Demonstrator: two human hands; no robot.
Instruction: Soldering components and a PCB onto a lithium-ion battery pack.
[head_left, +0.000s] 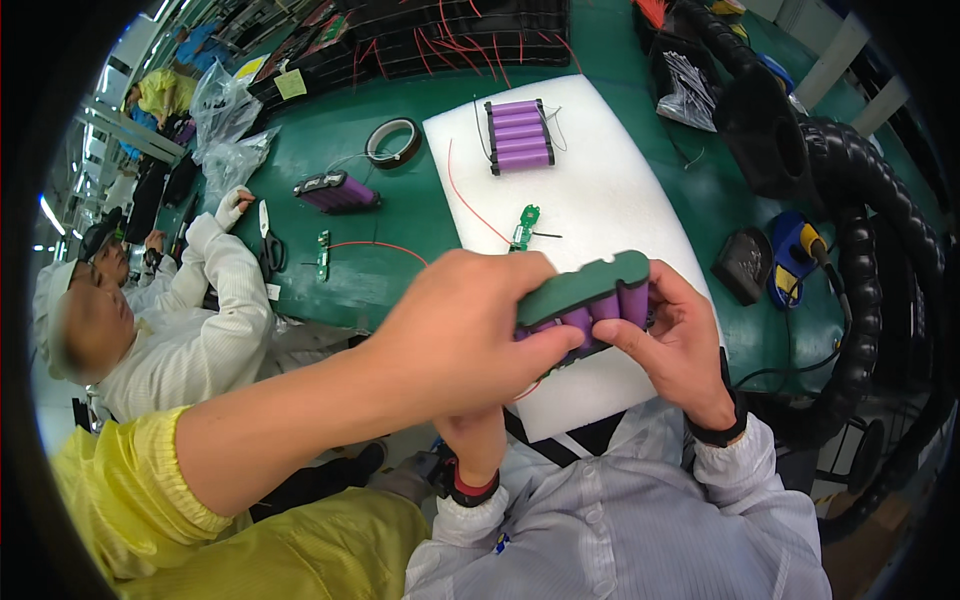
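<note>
Your right hand (686, 342) has hold of the pack (578, 292), its thumb laid along the purple cells and its other fingers wrapped at the 3 o'clock end. The pack sits tilted above the near part of the white foam (610, 165), green cover uppermost. Your left hand (476, 432) is at 8 o'clock from the pack, mostly hidden by a co-worker's hand (465, 312), so you cannot tell from this view what its fingers hold or how wide they are. That co-worker's yellow sleeve (140, 500) comes in from 8 o'clock; the hand grips the pack's 9 o'clock end, thumb pressed on the cells.

Taking the held pack as the dial's centre, a second pack (520, 136) lies on the foam between 11 and 12 o'clock, with thin wires at its ends. A green board (525, 224) lies nearer, between 10 and 11, a red wire trailing from it. At 10 o'clock on the green bench (400, 205) are a tape roll (412, 143) and a third pack (336, 192). Another board (323, 256) and the scissors (271, 250) lie between 9 and 10. A blue stand (788, 262) is near 3 o'clock, a black hose (850, 165) at 2.
</note>
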